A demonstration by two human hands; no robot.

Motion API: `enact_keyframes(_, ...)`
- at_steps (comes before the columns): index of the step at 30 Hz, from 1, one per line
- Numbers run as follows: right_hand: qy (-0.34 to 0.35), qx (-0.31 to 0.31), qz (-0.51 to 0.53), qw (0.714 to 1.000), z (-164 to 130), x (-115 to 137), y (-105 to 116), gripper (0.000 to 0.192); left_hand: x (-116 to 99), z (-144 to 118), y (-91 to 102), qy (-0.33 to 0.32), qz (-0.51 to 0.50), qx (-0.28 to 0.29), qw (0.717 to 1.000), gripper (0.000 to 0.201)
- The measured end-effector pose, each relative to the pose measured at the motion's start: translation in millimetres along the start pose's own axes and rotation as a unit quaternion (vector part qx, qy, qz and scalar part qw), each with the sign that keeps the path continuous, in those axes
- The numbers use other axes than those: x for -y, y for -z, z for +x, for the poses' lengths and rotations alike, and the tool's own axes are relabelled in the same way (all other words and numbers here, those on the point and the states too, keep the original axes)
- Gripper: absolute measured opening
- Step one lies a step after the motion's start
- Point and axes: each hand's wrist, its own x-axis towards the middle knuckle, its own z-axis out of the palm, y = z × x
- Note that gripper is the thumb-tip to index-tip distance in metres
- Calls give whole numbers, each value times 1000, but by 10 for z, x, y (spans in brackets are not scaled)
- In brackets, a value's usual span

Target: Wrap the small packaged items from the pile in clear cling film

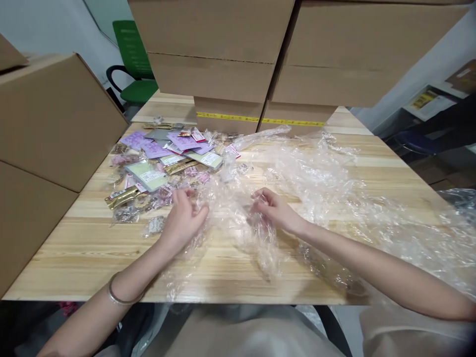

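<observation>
Lap: a grey garment (238, 332) fills the bottom edge, closest of all, tucked under the table's near rim.
Left wrist: a thin silver bangle (121, 297) rings it, just over the table edge.
Table: pale wooden planks (74, 248), bare along the near left.
Left hand (182, 218): fingers loosely curled, resting on the left fringe of the clear plastic sheet (316, 183); whether it pinches the film or a small packet beneath, I cannot tell.
Right hand (273, 208): fingers bunched inward, gripping a gathered fold of the same sheet near the table's middle.
Sheet: crumpled, transparent, spread from between the hands across the whole right half of the table and trailing off the right side.
Packets: a heap of small sachets (163, 158), purple, pale green, gold and clear, lies just beyond the left hand, some touching the film's edge.
Boxes: stacked cardboard cartons (238, 54) stand at the far edge; another carton (48, 119) crowds the left.
Chair: a green seat (134, 64) behind the cartons.
</observation>
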Motion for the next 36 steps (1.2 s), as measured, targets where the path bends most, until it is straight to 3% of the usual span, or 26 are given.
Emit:
enact_keyframes(2, 39, -28, -53, 997, -105, 39, -11, 22, -58, -16, 38, -82, 59, -74, 992, 53)
enact_keyframes(3, 59, -36, -77, 995, -157, 61, -26, 23, -104, -20, 37, -111, 79, -76, 988, 53)
enact_keyframes(7, 95, -39, -114, 988, -280, 105, -104, 34, -263, 38, -74, -124, 150, 33, 980, 52)
enact_keyframes(11, 75, -84, -53, 992, -282, 99, -2, 44, -184, 229, -96, -87, 124, 82, 985, 25)
enact_keyframes(14, 54, -174, 3, 983, -274, 52, 225, 50, -14, 401, 66, 7, -59, 83, 995, 24)
enact_keyframes(17, 32, -221, 31, 974, -274, -83, 474, 52, 176, 567, 275, 108, -230, 54, 966, 18)
enact_keyframes(19, 4, -238, -6, 971, -278, -204, 603, 52, 297, 657, 379, 135, -241, 50, 960, 17)
enact_keyframes(22, -27, -241, -149, 959, -299, -315, 715, 51, 427, 737, 474, 147, -183, 85, 968, 19)
enact_keyframes(24, 3, -247, -301, 921, -323, -288, 728, 52, 446, 762, 536, 138, -136, 104, 976, 24)
enact_keyframes(26, 75, -282, -452, 843, -336, -193, 678, 57, 406, 799, 621, 95, -41, 81, 991, 35)
enact_keyframes(28, 163, -302, -542, 767, -314, -91, 561, 57, 333, 890, 711, 15, 111, 20, 994, 43)
enact_keyframes(30, 245, -255, -560, 749, -241, -51, 390, 53, 264, 1065, 768, -69, 242, -46, 967, 41)
enact_keyframes(32, 292, -162, -553, 763, -123, -102, 206, 56, 226, 1324, 758, -144, 307, -58, 939, 39)
enact_keyframes(34, 305, -73, -546, 777, 12, -227, 55, 63, 221, 1628, 676, -202, 331, 7, 922, 45)
enact_keyframes(36, 299, -23, -541, 786, 128, -368, -35, 69, 237, 1919, 550, -231, 363, 105, 896, 49)
